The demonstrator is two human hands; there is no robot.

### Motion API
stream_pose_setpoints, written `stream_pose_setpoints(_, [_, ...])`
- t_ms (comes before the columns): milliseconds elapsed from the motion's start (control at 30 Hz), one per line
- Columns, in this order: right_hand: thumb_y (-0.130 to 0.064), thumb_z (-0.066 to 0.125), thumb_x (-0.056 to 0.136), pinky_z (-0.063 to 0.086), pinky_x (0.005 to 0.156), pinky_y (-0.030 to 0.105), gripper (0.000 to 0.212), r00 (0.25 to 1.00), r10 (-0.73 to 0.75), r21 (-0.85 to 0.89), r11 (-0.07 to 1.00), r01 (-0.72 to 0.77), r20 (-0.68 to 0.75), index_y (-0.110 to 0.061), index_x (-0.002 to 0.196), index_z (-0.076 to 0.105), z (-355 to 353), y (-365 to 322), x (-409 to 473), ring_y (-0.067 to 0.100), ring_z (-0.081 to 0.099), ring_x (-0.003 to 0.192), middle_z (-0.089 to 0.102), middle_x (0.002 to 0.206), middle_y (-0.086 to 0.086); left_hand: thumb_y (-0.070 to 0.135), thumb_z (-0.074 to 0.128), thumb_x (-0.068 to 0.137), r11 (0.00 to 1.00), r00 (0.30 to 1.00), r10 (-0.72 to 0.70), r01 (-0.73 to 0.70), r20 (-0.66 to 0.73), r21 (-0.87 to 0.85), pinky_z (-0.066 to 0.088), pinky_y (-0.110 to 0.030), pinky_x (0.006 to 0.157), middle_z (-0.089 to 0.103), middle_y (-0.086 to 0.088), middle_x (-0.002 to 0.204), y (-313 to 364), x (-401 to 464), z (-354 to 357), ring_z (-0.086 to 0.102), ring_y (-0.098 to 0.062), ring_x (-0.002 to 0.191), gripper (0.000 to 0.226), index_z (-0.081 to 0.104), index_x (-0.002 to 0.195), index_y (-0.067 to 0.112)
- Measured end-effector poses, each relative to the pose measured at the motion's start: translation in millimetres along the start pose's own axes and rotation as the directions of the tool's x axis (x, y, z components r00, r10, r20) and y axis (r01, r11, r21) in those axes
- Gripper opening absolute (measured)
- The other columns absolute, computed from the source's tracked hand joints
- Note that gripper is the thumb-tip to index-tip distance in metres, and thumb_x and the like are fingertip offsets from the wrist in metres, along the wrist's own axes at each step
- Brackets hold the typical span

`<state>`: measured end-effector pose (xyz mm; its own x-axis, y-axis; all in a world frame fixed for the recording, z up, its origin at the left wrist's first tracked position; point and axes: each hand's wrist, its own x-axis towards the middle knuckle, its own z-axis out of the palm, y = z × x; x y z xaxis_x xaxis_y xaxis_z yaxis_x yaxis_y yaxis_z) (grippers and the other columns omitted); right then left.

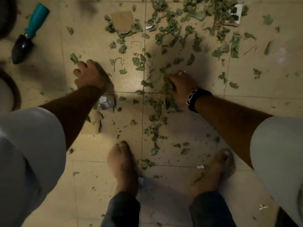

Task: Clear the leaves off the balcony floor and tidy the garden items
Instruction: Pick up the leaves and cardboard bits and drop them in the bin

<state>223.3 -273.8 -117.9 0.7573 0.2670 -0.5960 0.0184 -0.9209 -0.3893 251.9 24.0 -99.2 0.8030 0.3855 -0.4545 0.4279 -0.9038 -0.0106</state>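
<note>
Dry green leaves (188,30) lie scattered over the beige tiled floor (91,46), thickest at the top right. My right hand (182,86) is low over the floor and grips a bunch of leaves (168,94) that hangs below its palm. My left hand (90,76) reaches down at the left, fingers loosely curled, with its fingertips touching a single leaf (74,58); whether it pinches that leaf is unclear. A hand trowel (29,33) with a teal handle and dark blade lies on the floor at the top left.
A cardboard piece (123,20) lies among leaves at the top centre. Torn cardboard and a small box (106,102) sit under my left forearm. A white object (236,13) lies at the top right. My bare feet (123,166) stand at the bottom. A dark round rim (16,94) is at the left edge.
</note>
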Motion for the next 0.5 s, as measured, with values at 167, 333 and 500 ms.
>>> stream_pose_setpoints(167, [-0.011,0.058,0.084,0.04,0.1,0.037,0.053,0.838,0.397,0.178,0.918,-0.355,-0.374,-0.016,0.136,0.047,-4.4,49.0,-30.9,0.037,0.043,0.124,0.044,0.137,0.019,0.023,0.081,0.074,0.996,0.991,0.038,-0.026,0.129,-0.089,0.043,-0.048,0.104,0.035,-0.019,0.142,5.6,4.1,12.2,0.04,-0.038,0.127,0.081,0.035,0.14,0.013])
stream_pose_setpoints(333, [-0.043,0.067,0.078,0.03,0.109,0.041,0.085,0.384,0.922,0.299,0.378,-0.876,-0.043,-0.01,0.144,0.025,-27.7,134.5,-74.1,0.038,0.03,0.134,0.024,0.15,0.018,0.011,0.075,0.078,0.92,0.92,0.364,-0.332,0.143,-0.207,0.046,-0.037,0.1,0.042,-0.015,0.135,50.3,-32.6,33.3,0.047,-0.03,0.119,0.064,0.044,0.133,0.012])
stream_pose_setpoints(500, [-0.02,0.061,0.087,0.035,0.107,0.045,0.062,0.665,0.736,0.214,0.675,-0.706,-0.128,-0.002,0.139,0.034,-3.7,101.0,-59.7,0.042,0.038,0.128,0.032,0.143,0.024,0.024,0.064,0.089,0.766,0.725,0.634,-0.537,0.271,-0.355,0.044,-0.04,0.108,0.049,-0.008,0.138,89.5,-64.7,49.6,0.048,-0.024,0.127,0.05,0.049,0.136,0.019])
